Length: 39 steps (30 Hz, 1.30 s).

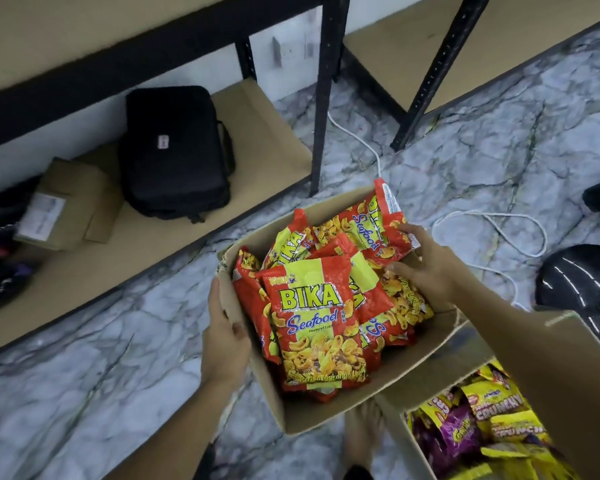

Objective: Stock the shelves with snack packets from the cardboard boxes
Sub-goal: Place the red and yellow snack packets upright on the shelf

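Note:
An open cardboard box (329, 407) is held above the marble floor, filled with several red and yellow Bika Seafood snack packets (312, 317). My left hand (224, 337) grips the box's left wall, thumb over the rim. My right hand (426, 268) is at the box's right side, its fingers curled round the right wall and touching the packets at that edge. The low shelf board (174, 237) of a black metal rack lies to the left of the box.
On the low shelf sit a black case (177, 150) and a small brown parcel (66, 206). A second box (478, 434) with yellow and purple packets stands at lower right. A white cable (492, 230) loops on the floor. A rack post (326, 95) stands behind the box.

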{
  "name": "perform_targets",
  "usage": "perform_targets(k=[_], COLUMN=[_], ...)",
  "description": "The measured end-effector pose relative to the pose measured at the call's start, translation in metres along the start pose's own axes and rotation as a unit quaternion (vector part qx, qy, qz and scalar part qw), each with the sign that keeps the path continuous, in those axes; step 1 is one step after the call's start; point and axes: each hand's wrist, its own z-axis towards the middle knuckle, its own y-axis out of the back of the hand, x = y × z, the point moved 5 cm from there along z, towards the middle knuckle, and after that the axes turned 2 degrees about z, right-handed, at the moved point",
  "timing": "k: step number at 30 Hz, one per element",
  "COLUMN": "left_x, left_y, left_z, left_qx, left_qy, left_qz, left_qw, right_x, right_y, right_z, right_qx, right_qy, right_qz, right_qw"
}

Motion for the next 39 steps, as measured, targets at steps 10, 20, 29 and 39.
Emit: perform_targets(k=[10,20,29,39], left_x=[0.097,0.192,0.228,0.236], left_y=[0.133,0.244,0.278,0.281], left_z=[0.013,0.046,0.057,0.065], left_qx=[-0.053,-0.090,-0.101,-0.105], left_qy=[0.037,0.034,0.047,0.055], left_qz=[-0.018,-0.004,0.040,0.036], left_qw=[0.998,0.995,0.993,0.992], right_x=[0.142,0.239,0.280,0.301], right_y=[-0.117,-0.225,-0.267,-0.265], right_z=[-0.007,-0.018,-0.033,-0.041], right_qx=[0.059,0.050,0.068,-0.027], right_qy=[0.062,0.079,0.088,0.041], right_qz=[0.030,0.027,-0.014,-0.065], right_qw=[0.996,0.995,0.994,0.997])
